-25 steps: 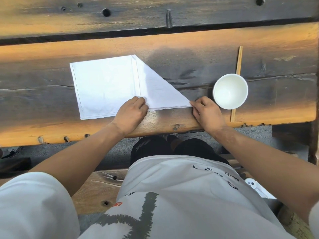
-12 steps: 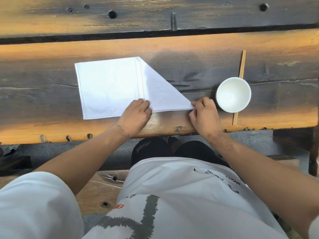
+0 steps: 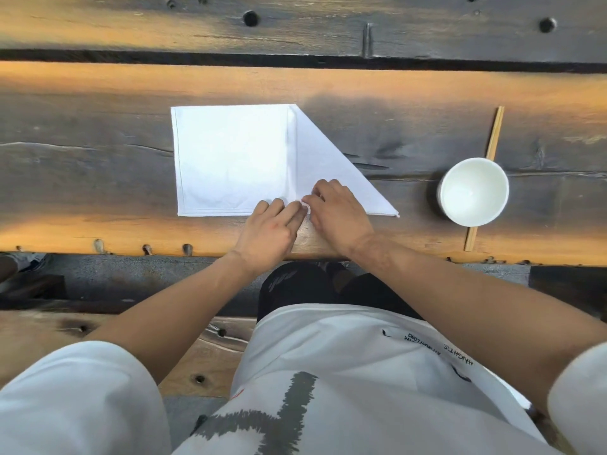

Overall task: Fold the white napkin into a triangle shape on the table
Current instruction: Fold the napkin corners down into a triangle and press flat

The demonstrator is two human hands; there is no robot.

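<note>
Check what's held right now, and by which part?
The napkin, at its near edge where the folded flap meets the flat part. The right hand pinches a bit of cloth there; the left hand touches beside it, grip unclear.

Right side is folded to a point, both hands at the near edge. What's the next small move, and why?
Probably lift the left flap's near corner: the napkin is square on its left and diagonal on its right, and both the left hand and right hand meet at the centre seam on the near edge.

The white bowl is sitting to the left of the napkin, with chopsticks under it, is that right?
Not quite. In the head view the bowl sits to the right of the napkin, not the left. The chopsticks do run under it.
</note>
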